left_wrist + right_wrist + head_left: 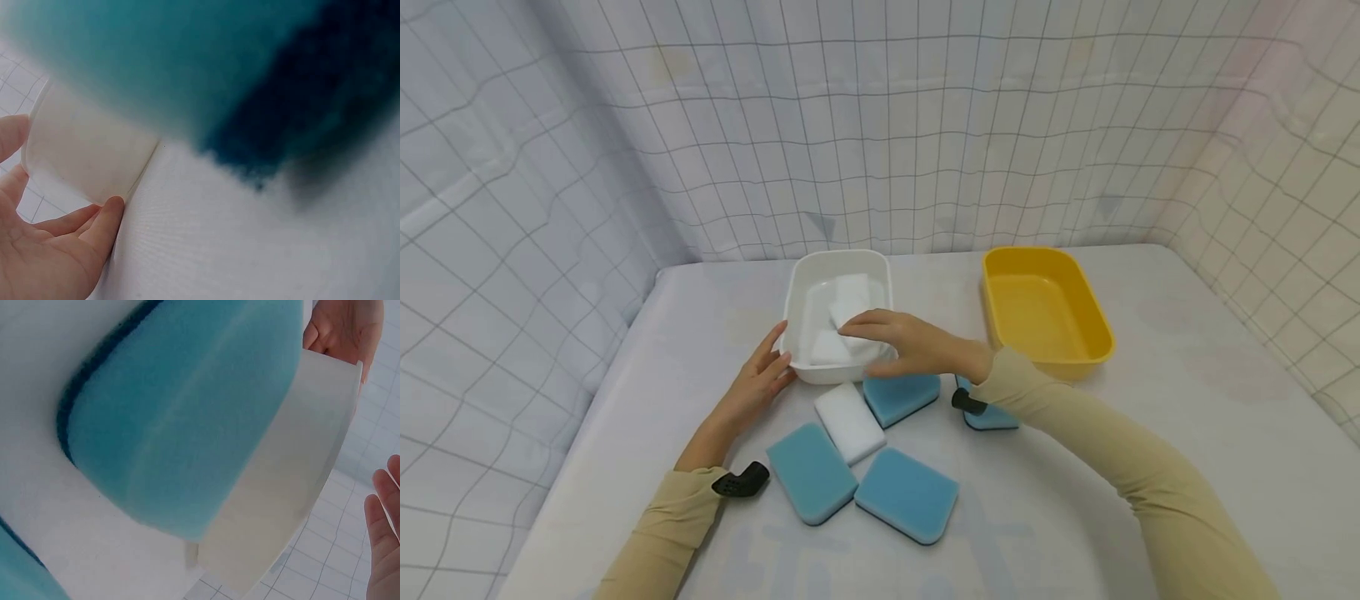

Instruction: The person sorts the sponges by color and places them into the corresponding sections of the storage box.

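Note:
At the left side of a white plastic basin (801, 317), my left hand (754, 385) touches the outer wall with spread fingers. In the left wrist view its fingertips (112, 209) lie against that wall close to the table. Inside the basin lie white sponges (853, 292), partly hidden by my right hand (913, 343). That hand is over the basin's near right part, fingers stretched out and nothing held. In the right wrist view its fingers (378, 522) show beside the basin wall (281, 469). Right by the near wall lies a blue sponge (901, 396) with a dark scouring side.
A yellow basin (1047, 321) stands at the back right. A white sponge (850, 422) and blue sponges (812, 473) (908, 493) lie in front of the white basin. Another blue sponge (992, 418) is partly under my right forearm. Gridded curtains (917, 125) surround the table.

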Tool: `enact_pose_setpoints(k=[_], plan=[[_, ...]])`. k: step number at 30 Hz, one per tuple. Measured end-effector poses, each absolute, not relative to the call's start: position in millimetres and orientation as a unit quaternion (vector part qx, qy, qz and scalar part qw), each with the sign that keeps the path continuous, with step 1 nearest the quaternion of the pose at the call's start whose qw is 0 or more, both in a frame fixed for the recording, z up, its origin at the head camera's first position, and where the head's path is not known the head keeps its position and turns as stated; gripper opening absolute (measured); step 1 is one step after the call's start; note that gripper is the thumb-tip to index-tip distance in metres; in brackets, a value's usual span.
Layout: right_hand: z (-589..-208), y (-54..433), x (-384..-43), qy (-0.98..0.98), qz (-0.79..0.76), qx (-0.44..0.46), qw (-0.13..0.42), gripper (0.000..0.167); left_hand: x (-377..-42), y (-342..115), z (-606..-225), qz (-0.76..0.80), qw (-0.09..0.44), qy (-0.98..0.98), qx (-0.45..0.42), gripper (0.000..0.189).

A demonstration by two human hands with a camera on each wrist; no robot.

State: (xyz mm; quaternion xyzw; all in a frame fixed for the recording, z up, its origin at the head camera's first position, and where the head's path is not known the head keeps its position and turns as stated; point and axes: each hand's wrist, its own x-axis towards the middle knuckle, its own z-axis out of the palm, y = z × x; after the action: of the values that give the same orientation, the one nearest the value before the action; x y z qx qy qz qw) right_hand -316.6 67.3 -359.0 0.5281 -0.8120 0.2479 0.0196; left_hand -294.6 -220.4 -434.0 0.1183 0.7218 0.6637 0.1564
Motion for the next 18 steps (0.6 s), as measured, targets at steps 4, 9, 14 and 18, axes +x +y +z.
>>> enact_pose_setpoints(k=[4, 9, 14, 18], plan=[[-361.7, 65.0, -311.3, -0.803, 0.243, 0.544, 0.016, 0.06, -294.3, -220.0, -433.8, 0.659, 0.155, 0.726, 0.12, 0.064], [-364.7, 62.8, -304.8, -0.789, 0.236, 0.567, 0.02, 0.063, -295.1, -220.5, -434.2, 0.655, 0.156, 0.729, 0.12, 0.063], [-369.9, 62.1, -298.4, -0.78, 0.232, 0.58, 0.019, 0.066, -295.4, -220.8, -434.1, 0.657, 0.158, 0.727, 0.116, 0.063], [-373.2, 60.7, -292.9, -0.774, 0.225, 0.592, 0.004, 0.066, -295.1, -220.4, -433.9, 0.66, 0.16, 0.725, 0.114, 0.064]])
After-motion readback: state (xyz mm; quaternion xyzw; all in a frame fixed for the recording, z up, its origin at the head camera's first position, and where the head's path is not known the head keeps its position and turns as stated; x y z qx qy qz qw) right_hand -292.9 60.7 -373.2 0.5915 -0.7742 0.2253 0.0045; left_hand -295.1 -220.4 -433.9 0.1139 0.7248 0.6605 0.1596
